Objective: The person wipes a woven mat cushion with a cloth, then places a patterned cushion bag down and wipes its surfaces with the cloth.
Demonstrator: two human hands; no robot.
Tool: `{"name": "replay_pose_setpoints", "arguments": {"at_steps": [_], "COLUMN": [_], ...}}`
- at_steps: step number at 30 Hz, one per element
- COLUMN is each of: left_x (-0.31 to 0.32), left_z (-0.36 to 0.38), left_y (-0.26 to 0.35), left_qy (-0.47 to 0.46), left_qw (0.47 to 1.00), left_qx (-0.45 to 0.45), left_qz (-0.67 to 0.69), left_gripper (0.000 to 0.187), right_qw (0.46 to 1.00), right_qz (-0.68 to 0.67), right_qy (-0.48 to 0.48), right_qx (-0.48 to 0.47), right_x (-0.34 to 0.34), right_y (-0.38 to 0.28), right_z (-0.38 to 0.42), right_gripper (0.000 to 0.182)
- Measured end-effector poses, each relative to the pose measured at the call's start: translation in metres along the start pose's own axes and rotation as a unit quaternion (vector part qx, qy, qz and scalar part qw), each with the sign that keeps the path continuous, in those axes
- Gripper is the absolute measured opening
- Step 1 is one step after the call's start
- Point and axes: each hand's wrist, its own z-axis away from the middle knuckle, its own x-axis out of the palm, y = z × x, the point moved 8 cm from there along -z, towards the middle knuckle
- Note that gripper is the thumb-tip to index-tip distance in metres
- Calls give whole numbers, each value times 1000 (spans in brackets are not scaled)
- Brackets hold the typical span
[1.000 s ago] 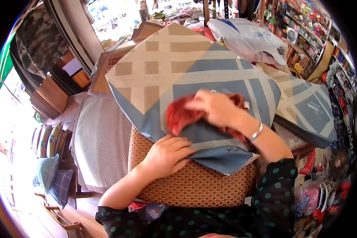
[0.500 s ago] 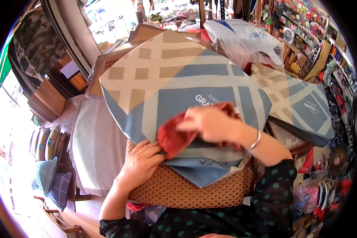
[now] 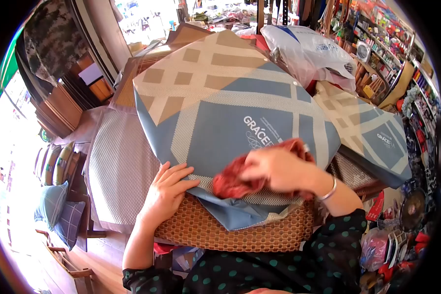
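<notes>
The right hand (image 3: pixel 279 169) grips a red cloth (image 3: pixel 232 183), wiping the blue bag (image 3: pixel 215 127) near its six o'clock edge. The left hand (image 3: pixel 164 193), fingers spread, steadies it. Next: wipe toward twelve.

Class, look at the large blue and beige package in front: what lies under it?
A woven rattan mat shows under the package at its near edge. The rest of the mat is covered. A red cloth lies on top.

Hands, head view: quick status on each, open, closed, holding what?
Left hand: open, fingers spread flat on the edge of the blue and beige packaged mat.
Right hand: closed on a red cloth, pressed against the mat.
</notes>
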Motion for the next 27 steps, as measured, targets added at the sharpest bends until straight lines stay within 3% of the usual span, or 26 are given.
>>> {"name": "replay_pose_setpoints", "arguments": {"at_steps": [3, 5, 6, 7, 9, 11, 13, 15, 16, 18, 21, 23, 24, 25, 26, 27], "left_x": [-3, -5, -7, -11, -20, -12, 5, 7, 2, -2, -4, -3, -4, -3, -3, -3], "left_z": [-1, 1, 0, -3, -10, -12, -6, -2, 1, 6, 10, 8, 6, 5, 5, 5], "left_y": [-1, 0, 6, 13, 39, 65, 54, 43, 39, 27, 10, 4, 3, 3, 4, 3], "left_qy": [2, 1, -1, -2, -5, -78, -137, -104, -69, -51, -25, -31, -27, -34, -42, -44], "left_qw": [1000, 1000, 1000, 1000, 1000, 992, 985, 988, 994, 996, 999, 998, 998, 998, 997, 997], "left_qx": [-5, 5, -6, -17, -9, 79, 93, 95, 68, 60, 40, 36, 36, 33, 30, 32], "left_qz": [-10, -21, -14, -9, 19, 62, 46, 56, 47, 35, 25, 35, 34, 47, 60, 60], "left_gripper": [40, 41, 46, 50, 57, 55, 46, 41, 38, 39, 41, 45, 45, 46, 46, 46], "right_qw": [981, 939, 924, 923, 986, 998, 999, 999, 994, 971, 921, 932, 968, 988, 999, 997], "right_qz": [95, 197, 229, 233, 47, -61, 4, -29, 11, 125, 192, 216, 144, 11, -24, -17], "right_qy": [100, 178, 169, 171, 91, -30, -29, 3, 31, 140, 204, 137, 136, 32, -20, -69], "right_qx": [134, 217, 257, 254, 129, 20, -36, 28, 105, 147, 272, 257, 158, 149, 41, -6], "right_x": [-48, -75, -78, -77, -48, -11, 4, -10, -25, -57, -91, -81, -65, -44, -20, 0], "right_y": [69, 103, 108, 104, 51, -2, -20, 16, 41, 92, 134, 107, 79, 50, 19, -1], "right_z": [11, 25, 29, 30, 13, 2, 1, 0, 2, 15, 30, 17, 6, -8, -14, -17], "right_gripper": [39, 43, 45, 45, 45, 50, 53, 52, 50, 47, 42, 46, 49, 52, 55, 56]}}
